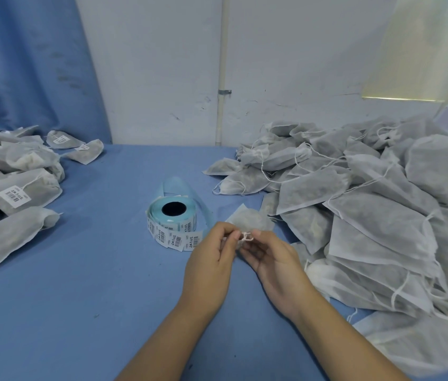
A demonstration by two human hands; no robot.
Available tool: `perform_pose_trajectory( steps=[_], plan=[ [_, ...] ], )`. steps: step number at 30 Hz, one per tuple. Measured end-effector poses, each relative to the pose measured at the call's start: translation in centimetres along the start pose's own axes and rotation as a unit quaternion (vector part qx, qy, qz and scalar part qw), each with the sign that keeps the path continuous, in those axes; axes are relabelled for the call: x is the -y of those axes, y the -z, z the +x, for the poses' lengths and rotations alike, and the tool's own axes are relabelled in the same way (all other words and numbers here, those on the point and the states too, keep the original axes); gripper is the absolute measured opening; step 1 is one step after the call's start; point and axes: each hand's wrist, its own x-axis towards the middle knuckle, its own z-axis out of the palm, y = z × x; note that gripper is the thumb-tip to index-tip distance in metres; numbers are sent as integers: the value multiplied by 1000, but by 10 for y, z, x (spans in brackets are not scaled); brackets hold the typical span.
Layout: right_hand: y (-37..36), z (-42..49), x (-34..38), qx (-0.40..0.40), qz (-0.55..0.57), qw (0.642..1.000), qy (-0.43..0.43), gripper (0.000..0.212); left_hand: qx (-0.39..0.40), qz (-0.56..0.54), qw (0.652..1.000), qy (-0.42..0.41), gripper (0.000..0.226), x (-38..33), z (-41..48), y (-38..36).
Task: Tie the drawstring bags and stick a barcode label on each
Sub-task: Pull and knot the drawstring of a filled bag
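Observation:
A small white drawstring bag (249, 220) lies on the blue table just beyond my fingers. Its white string (246, 237) is looped between both hands. My left hand (211, 259) pinches one end of the string with thumb and fingers. My right hand (275, 259) pinches the other end, palm turned towards me. A roll of barcode labels (173, 225) on blue backing stands just left of my hands, its free strip curling behind it.
A big heap of unlabelled bags (368, 215) with loose strings fills the right side. A pile of labelled bags (13, 188) lies at the left. The blue cloth table (79, 298) ends at a white wall with a pipe (221, 78).

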Motion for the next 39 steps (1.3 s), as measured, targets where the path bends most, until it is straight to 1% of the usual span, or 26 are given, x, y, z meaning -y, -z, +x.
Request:
perform_pose_trajectory(
  steps=[2, 5, 9, 16, 18, 21, 25, 27, 30, 31, 35, 37, 39],
  plan=[
    [1, 0, 2, -16, 43, 999, -17, 8, 7, 29, 1000, -2, 14, 0, 0, 0],
    [2, 2, 3, -30, 74, 996, -33, 5, 10, 47, 999, -1, 14, 0, 1, 0],
    [4, 4, 4, -38, 108, 993, -41, 15, 3, 44, 999, 1, 15, -2, 1, 0],
    [6, 6, 4, -26, 181, 982, -53, 6, -13, 34, 999, 5, 15, -4, 1, -1],
    [5, 6, 4, -20, 196, 979, -57, 7, -14, 32, 999, 14, 16, -4, 2, -1],
    [5, 6, 4, -11, 208, 976, -65, 11, -13, 33, 999, 27, 16, -3, 4, -1],
    [3, 5, 4, 5, 181, 979, -91, 8, -17, 25, 999, 40, 16, 0, 4, 1],
    [2, 3, 5, 22, 163, 979, -118, 8, -31, 24, 999, 31, 15, 0, 4, 3],
    [1, 0, 8, 90, 151, 968, -177, 32, -61, 46, 997, -14, 15, 0, 6, 6],
    [1, -1, 9, 115, 145, 963, -199, 35, -71, 49, 996, -26, 14, 0, 6, 7],
    [0, -6, 9, 197, 85, 941, -261, 32, -74, 43, 996, -38, 15, 0, 5, 6],
    [2, -6, 8, 211, 65, 936, -273, 33, -69, 51, 995, -44, 18, 0, 5, 6],
    [3, -5, 8, 205, 81, 937, -272, 34, -75, 53, 995, -45, 21, 1, 5, 5]
  ],
)
